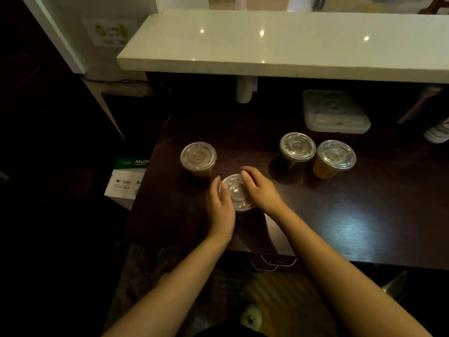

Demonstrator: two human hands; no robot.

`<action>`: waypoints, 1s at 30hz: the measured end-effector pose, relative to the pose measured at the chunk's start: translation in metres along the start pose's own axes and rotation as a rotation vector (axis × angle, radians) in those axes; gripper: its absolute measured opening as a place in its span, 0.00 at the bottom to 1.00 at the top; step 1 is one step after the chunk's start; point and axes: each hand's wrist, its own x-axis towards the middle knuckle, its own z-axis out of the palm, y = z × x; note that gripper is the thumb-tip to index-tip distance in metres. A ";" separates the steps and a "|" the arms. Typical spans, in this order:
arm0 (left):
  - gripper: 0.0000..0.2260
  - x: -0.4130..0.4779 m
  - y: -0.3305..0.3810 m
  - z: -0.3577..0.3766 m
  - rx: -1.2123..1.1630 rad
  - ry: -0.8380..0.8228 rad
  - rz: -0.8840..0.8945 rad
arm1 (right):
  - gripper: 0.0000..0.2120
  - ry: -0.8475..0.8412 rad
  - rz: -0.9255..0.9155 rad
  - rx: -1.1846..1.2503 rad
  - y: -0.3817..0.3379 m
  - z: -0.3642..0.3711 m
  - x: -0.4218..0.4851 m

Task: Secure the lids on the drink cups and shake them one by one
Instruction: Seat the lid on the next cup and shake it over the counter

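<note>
white counter point(279, 45): a long, shiny white stone top. It sits up high at the back.
dark table point(364, 215): a dark brown wooden table, lower than the white counter. All four cups stand on it.
white box point(336, 113): a flat white plastic box with a lid. It is at the back of the dark table, under the white counter.
paper pack point(127, 178): a white and green pack of paper, down on the floor, left of the dark table.
right hand point(260, 188): it lies on the right side of the near cup point(237, 194), a clear plastic cup with a clear round lid. Its fingers bend over the far edge of the lid.
left hand point(220, 205): it is held flat. Its straight fingers touch the left side of the lid.
near cup: it stands up between the two hands, near the front of the table.
left cup point(198, 158): a clear lidded cup of brown drink, just behind the left hand.
two right cups point(297, 147): clear lidded cups of brown drink. They stand side by side, well apart from the hands.
</note>
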 end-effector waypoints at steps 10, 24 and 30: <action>0.18 -0.002 -0.009 0.014 -0.045 0.012 0.061 | 0.15 -0.107 0.012 0.252 0.012 0.004 0.013; 0.18 0.061 0.024 0.013 0.287 -0.273 0.053 | 0.25 0.108 0.036 0.403 0.031 0.027 -0.056; 0.17 0.062 0.044 0.008 0.798 -0.255 0.563 | 0.28 0.025 -0.057 0.351 0.047 0.028 -0.076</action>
